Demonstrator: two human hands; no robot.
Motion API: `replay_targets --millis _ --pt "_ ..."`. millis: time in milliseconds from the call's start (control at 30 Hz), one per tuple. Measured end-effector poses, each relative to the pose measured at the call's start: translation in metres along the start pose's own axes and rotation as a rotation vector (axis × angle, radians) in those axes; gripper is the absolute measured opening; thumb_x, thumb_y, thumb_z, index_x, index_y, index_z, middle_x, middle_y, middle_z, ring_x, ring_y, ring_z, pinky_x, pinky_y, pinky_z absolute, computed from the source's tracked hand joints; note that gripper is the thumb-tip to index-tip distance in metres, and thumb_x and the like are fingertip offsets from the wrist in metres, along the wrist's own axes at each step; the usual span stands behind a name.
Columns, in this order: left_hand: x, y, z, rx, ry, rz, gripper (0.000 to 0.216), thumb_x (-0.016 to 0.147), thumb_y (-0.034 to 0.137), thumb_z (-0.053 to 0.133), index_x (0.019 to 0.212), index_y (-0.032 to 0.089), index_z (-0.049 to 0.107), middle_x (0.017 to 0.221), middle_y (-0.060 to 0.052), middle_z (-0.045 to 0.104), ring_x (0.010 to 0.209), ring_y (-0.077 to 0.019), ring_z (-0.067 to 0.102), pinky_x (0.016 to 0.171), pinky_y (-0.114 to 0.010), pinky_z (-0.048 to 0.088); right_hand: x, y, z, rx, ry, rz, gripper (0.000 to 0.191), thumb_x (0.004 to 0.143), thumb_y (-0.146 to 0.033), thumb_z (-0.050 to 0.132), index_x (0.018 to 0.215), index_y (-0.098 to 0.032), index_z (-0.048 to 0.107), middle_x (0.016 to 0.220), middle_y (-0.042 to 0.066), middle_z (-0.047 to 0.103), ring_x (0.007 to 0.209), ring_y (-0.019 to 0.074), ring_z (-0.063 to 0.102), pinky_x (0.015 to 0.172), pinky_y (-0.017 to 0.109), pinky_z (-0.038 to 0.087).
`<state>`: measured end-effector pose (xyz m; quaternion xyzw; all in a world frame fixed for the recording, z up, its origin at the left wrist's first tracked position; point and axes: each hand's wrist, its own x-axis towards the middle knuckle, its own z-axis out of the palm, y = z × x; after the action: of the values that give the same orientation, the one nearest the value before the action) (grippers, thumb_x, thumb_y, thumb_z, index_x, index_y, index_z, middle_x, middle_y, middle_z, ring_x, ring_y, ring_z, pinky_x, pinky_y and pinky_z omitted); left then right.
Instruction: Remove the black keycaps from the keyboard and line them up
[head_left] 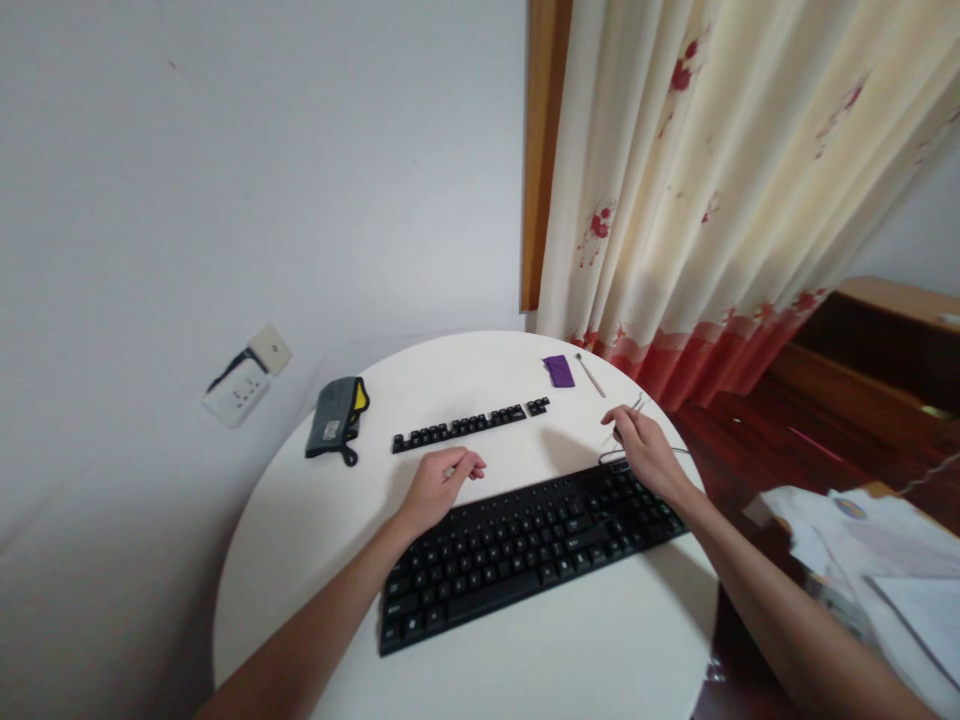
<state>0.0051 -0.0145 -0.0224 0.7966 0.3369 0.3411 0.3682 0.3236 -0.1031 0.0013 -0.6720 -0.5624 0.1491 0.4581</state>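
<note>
A black keyboard (517, 560) lies at a slant on the white round table (480, 365). Over its upper left edge is my left hand (439, 488), closed with fingers curled; what it holds, if anything, is hidden. My right hand (646, 445) is above the keyboard's upper right end, fingers pinched together. A small dark bit shows at its fingertips, too small to name. Just beyond this hand, a thin metal wire tool (639, 402) shows partly; I cannot tell whether it is held. Behind the keyboard runs a row of loose black keycaps (469, 425).
A grey pouch (330, 415) with a yellow lining lies at the table's left. Toward the back right are a purple cloth (559, 371) and a slim brush (591, 376). Wall sockets (238, 392) are at left, a curtain (675, 200) behind, and white papers (862, 560) at right.
</note>
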Motion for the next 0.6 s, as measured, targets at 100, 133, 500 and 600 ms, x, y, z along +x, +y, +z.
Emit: replay_targets --millis 100,133,500,600 --pt "0.000 -0.003 0.001 0.023 -0.001 0.001 0.037 0.095 0.039 0.045 0.080 0.014 0.068 0.074 -0.004 0.070 0.071 -0.0156 0.064 0.072 -0.027 0.050 -0.022 0.003 -0.007 -0.044 -0.045 0.015 0.032 0.092 -0.039 0.039 0.080 -0.017 0.060 0.061 -0.001 0.053 0.056 0.0146 0.048 0.057 0.026 0.035" --pt "0.001 -0.004 0.001 0.025 -0.003 0.000 0.037 0.095 0.039 0.045 0.081 0.014 0.069 0.074 -0.004 0.070 0.071 -0.0157 0.064 0.072 -0.027 0.050 -0.026 0.005 -0.009 -0.057 -0.059 0.020 0.031 0.092 -0.038 0.040 0.077 -0.018 0.058 0.061 -0.001 0.054 0.057 0.0147 0.048 0.057 0.026 0.036" --pt "0.002 -0.005 0.003 0.045 0.004 -0.002 0.035 0.094 0.038 0.046 0.081 0.015 0.069 0.074 -0.004 0.071 0.072 -0.0164 0.065 0.072 -0.028 0.051 -0.045 0.017 0.003 -0.215 -0.183 -0.009 0.028 0.092 -0.032 0.039 0.083 -0.019 0.062 0.077 0.005 0.067 0.073 0.0199 0.062 0.070 0.027 0.042" --pt "0.002 -0.005 0.003 0.045 0.010 -0.010 0.035 0.094 0.038 0.046 0.080 0.015 0.069 0.074 -0.004 0.071 0.072 -0.0161 0.065 0.071 -0.027 0.051 -0.049 0.011 0.005 -0.424 -0.209 -0.048 0.026 0.093 -0.032 0.041 0.090 -0.020 0.063 0.087 0.008 0.070 0.077 0.0220 0.065 0.071 0.028 0.041"
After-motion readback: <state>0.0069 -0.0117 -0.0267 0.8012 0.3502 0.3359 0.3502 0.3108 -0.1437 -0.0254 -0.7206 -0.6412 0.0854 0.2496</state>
